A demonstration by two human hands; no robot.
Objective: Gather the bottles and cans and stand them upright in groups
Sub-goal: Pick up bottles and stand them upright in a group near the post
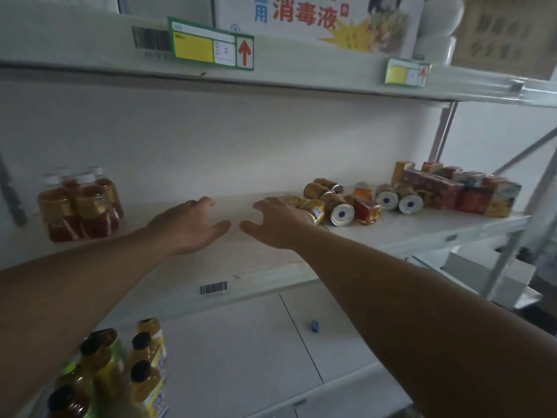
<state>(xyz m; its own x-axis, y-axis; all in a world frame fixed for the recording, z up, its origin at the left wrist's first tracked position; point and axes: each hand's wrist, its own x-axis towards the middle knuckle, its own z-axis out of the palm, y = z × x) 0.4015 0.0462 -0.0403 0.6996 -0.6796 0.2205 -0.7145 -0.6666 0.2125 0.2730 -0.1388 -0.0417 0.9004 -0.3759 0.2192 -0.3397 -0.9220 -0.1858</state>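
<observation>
A white carton (pixel 313 19) (red Chinese lettering) sits above yellow shelf tags (pixel 211 46), with juice boxes (pixel 458 191) lower right.

1 head-worn camera looked forward and slightly down from close range. It faced the middle shelf (pixel 346 236) squarely, tilted slightly.

Both bare forearms reached forward, converging toward centre; left hand (pixel 188 226) palm down, fingers straight and loosely spread, thumb pointing inward; right hand (pixel 278 223) palm down too, fingers extended forward, thumb out toward left one, hands near but apart
</observation>
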